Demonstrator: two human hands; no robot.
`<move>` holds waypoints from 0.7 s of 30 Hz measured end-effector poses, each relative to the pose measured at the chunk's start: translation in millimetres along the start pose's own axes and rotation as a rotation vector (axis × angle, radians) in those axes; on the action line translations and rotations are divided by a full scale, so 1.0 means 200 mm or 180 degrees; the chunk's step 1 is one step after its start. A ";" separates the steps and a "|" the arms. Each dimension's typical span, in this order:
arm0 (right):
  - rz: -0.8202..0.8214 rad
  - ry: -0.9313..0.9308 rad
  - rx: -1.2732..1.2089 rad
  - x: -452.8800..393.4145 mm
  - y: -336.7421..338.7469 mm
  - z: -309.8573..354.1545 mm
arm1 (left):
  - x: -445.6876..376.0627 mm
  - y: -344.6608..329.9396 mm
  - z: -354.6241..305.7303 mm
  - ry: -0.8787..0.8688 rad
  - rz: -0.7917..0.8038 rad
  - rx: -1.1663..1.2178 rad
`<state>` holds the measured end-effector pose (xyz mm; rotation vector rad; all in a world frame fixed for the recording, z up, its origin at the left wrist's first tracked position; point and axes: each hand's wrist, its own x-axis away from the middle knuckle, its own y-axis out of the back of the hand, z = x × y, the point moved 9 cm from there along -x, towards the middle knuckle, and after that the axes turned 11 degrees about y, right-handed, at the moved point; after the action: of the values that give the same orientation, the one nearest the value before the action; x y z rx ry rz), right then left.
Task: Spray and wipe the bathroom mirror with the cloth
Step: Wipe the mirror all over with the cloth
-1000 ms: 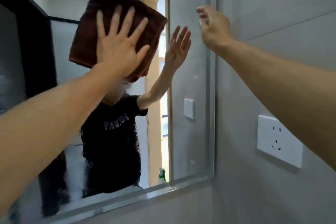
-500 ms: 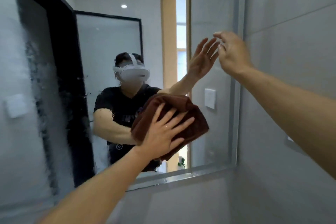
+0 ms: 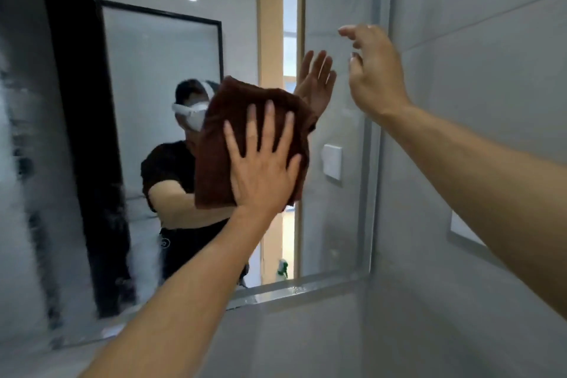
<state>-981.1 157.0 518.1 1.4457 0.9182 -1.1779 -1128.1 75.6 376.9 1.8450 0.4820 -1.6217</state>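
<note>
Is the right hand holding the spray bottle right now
No, the right hand is raised near the mirror's right edge with loosely bent fingers and nothing in it, while the left hand presses the brown cloth flat.

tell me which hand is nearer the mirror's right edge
Right. The right hand hangs by the mirror's right edge; the left hand presses the brown cloth on the glass further left.

The left hand (image 3: pixel 264 169) is raised on an outstretched arm, palm forward, fingers straight and spread, pressing flat. Up and to its right, the right hand (image 3: pixel 372 77) is lifted higher, fingers loosely curled, holding nothing.
</note>
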 end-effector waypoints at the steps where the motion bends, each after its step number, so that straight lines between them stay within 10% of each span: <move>1: 0.0017 -0.0010 -0.0031 0.02 0.00 -0.01 | 0.09 -0.05 -0.16 -0.0255 0.0110 0.0096; 7: 0.0083 -0.0168 -0.0010 0.16 -0.02 -0.09 | 0.57 -0.28 -0.72 -0.1670 0.0881 0.0221; 13: 0.0059 -0.0487 0.0016 0.33 -0.05 -0.15 | 0.94 -0.28 -0.58 -0.3133 0.1100 0.0316; 21: 0.0032 -0.0354 0.0179 0.41 -0.19 0.06 | 0.99 -0.16 0.21 -0.2804 0.1130 -0.0167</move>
<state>-999.6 149.1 429.2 1.4128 0.8061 -1.2725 -1144.2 45.6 174.2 0.9387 -0.1819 -1.9166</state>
